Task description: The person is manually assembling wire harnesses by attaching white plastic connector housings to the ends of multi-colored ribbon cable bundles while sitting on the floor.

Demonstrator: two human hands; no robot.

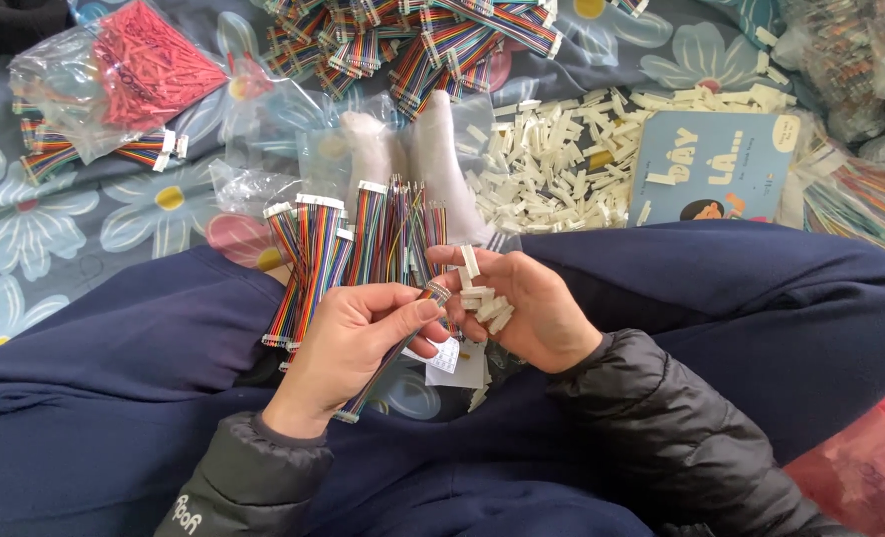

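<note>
We sit cross-legged on a flowered blanket [54, 239] and work with small wire parts. Our left hand [348, 348] pinches one rainbow ribbon cable [394, 348] between thumb and forefinger, near its upper end; the cable runs down across the palm and its lower end hangs free below the hand. Our right hand [522, 308] is half curled: it cradles a small handful of white plastic connectors [484, 301], and one connector [470, 262] is held upright between the fingertips, just beside the cable end.

To do this step well, we judge that the cable end must be kept flat and straight, the grip close to the tip so the wires do not bend, and the connector turned with its open side to the wires before pushing.

The count: one cable in the left hand; perhaps six or seven connectors in the right hand, we cannot tell exactly. Against our lap stands a bundle of cables [358, 239], too many to count. Farther off there is one big heap of cables [412, 40], one heap of loose connectors [552, 159], one bag of red pieces [134, 65] and one blue booklet [716, 169].
</note>
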